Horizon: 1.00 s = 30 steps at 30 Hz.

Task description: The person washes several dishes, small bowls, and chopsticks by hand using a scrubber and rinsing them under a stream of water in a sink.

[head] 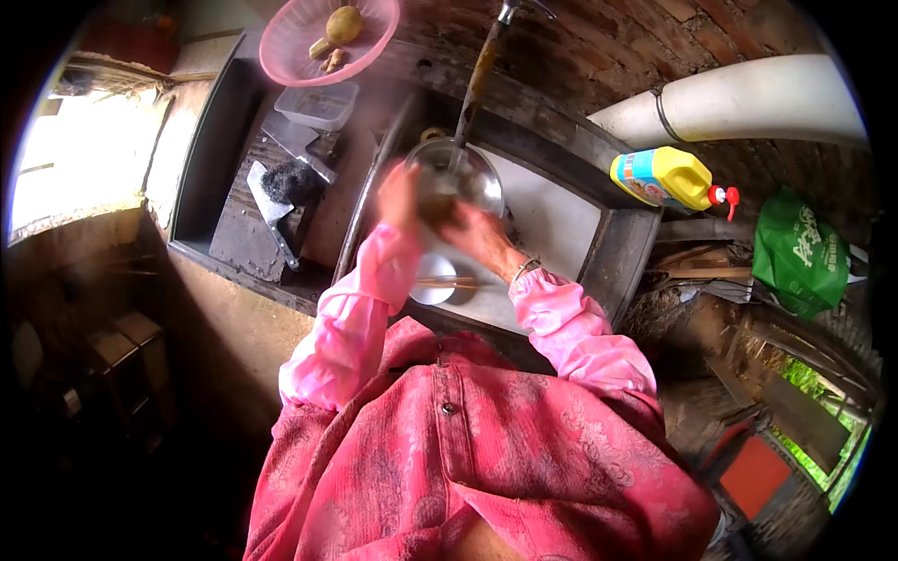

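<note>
Both hands are blurred over a shiny metal bowl [491, 175] in the sink [554, 217]. My left hand [398, 196] is at the bowl's left side, and my right hand [480, 231] reaches across its near edge. A brownish blur lies between them; whether either hand grips something cannot be made out. The tap pipe [480, 70] comes down from the wall, and what looks like water runs from its end into the bowl. Just below the hands, a small white bowl [433, 270] stands in the sink with wooden chopsticks [449, 282] across it.
Left of the sink divider, a knife [270, 210], a cleaver [298, 147], a dark scouring pad [289, 182] and a clear plastic box [317, 105] lie on a dark board. A pink basket [382, 49] holds a potato [344, 25]. A yellow detergent bottle [663, 177] sits on the right ledge.
</note>
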### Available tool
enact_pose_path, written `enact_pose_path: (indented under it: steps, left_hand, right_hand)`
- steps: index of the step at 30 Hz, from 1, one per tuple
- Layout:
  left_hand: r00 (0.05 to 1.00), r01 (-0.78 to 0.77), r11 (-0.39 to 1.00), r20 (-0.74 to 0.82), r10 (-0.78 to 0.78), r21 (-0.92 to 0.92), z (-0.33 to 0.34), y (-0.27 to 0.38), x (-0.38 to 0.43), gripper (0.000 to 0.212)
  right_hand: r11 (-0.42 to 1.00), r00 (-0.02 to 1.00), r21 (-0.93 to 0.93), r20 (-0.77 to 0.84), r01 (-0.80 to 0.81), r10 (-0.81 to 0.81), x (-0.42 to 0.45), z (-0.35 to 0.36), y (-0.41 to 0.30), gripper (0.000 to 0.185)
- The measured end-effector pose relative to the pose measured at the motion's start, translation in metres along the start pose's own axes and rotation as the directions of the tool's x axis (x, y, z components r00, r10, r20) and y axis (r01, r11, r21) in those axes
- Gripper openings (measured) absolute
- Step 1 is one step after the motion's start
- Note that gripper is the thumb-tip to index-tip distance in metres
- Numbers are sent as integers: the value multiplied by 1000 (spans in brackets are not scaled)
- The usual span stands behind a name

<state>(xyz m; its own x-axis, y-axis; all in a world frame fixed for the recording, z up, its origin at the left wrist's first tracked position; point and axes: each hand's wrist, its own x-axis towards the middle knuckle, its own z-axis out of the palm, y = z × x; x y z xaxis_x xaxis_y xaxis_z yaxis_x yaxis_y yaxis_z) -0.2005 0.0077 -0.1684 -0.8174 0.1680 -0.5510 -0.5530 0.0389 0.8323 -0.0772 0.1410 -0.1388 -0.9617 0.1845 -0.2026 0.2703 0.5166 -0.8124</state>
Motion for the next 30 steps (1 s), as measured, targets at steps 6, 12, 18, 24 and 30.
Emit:
enact_pose_path:
  steps: [6,12,18,24,30]
  left_hand:
    - [997,-64,994,-39,67,85,-4,-7,-7,50]
    - [979,205,914,66,-194,-351,5,17,-26,42]
    - [991,123,987,-48,-129,-104,3,-3,-16,44]
    - [983,125,982,152,-102,-144,-14,-50,8,42]
    - [968,-236,934,149,202,269,1,-34,-7,26]
  right_hand:
    - [965,983,-190,6,181,-183,36,9,-18,9]
    - [890,940,-406,-169,207,-295,65,-1,32,19]
    - [903,937,-263,184,339,-298,23,-3,14,12]
    - [942,986,-326,-112,78,-121,32,-44,24,24]
    - [957,913,289,-381,-35,148,-71,-92,-6,30]
